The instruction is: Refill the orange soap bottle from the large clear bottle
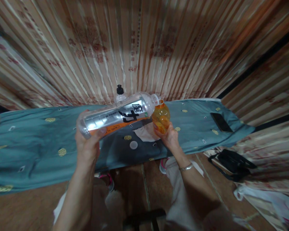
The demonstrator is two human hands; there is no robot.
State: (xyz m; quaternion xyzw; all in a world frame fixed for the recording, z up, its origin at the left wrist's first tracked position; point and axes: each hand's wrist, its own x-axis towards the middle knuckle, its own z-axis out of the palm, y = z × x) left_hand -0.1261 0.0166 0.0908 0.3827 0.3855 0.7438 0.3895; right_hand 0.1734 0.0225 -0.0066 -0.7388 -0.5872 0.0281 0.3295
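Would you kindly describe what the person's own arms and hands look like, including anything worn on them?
Both forearms are bare, with no sleeves or gloves in view. The left hand wears nothing visible. Just below the right hand, a slim silver-coloured bracelet circles the wrist.

A phone (221,122) lies right on the table (33,141), a bag (233,162) below it, on the floor.

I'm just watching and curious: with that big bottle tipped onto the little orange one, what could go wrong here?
1. The big clear bottle, held near its base by the left hand, meets the small orange bottle at a narrow mouth; a slight wobble could spill liquid onto the teal cloth.
2. The right hand holds the small bottle in mid-air, so it may tilt.
3. A phone lies on the same cloth and might get splashed.
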